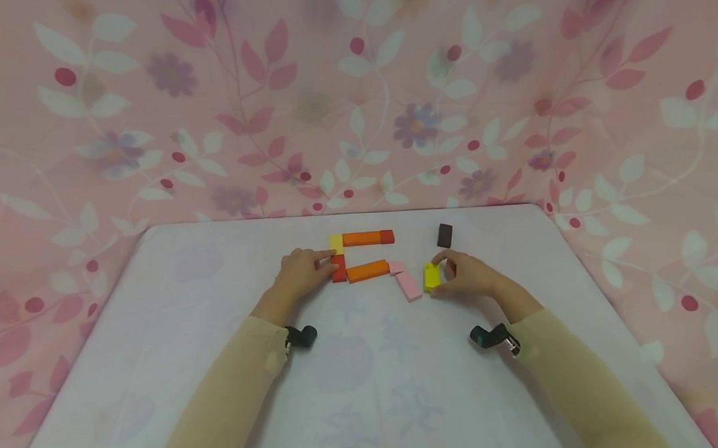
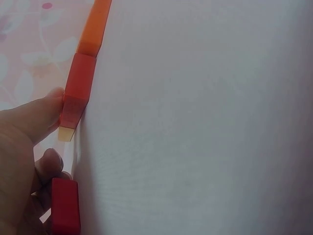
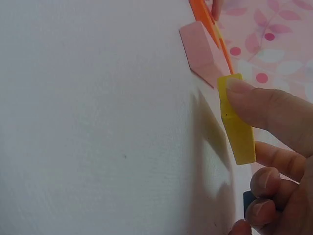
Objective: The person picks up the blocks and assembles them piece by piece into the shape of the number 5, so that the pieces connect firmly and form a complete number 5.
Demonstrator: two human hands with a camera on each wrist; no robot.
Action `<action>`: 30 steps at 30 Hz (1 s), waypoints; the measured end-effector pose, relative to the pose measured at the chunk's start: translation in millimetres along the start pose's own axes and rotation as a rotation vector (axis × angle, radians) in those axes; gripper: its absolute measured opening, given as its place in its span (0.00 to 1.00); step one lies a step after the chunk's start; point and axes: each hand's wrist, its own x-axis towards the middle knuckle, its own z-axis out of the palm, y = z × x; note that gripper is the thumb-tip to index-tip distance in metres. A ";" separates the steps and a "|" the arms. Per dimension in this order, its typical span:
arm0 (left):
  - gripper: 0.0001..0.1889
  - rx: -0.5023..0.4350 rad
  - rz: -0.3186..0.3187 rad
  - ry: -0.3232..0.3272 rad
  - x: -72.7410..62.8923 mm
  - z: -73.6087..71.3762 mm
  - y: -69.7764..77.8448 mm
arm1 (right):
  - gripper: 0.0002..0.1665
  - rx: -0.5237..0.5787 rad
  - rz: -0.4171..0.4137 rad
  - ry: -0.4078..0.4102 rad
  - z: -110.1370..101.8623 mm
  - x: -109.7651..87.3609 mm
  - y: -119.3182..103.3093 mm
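Note:
In the head view my left hand (image 1: 304, 273) rests at the left end of a row of blocks. Its thumb touches a red block (image 1: 339, 271), and its index finger reaches to where that block meets a pale yellow block (image 1: 336, 242). My right hand (image 1: 469, 274) pinches a bright yellow block (image 3: 238, 139) between thumb and index finger, and a shadow falls on the table beside it. Just left of the yellow block lies a long pink block (image 1: 408, 286), which meets a smaller pink block (image 1: 395, 267). An orange block (image 1: 367, 271) links these to the red block.
Another orange block (image 1: 361, 238), ending in a small red block (image 1: 387, 237), runs right from the pale yellow one. A dark brown block (image 1: 445, 235) lies behind my right hand. White cloth covers the table (image 1: 366, 384); a flowered pink curtain (image 1: 354, 117) hangs behind its far edge.

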 end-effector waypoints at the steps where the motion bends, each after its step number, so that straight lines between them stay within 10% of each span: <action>1: 0.27 0.004 0.006 -0.001 0.0 -0.2 0.0 | 0.43 0.001 -0.005 -0.013 1.4 -2.9 -0.1; 30: 0.26 0.036 0.033 0.003 -0.1 -1.9 -0.1 | 0.45 -0.142 0.044 -0.069 42.5 -57.1 -32.4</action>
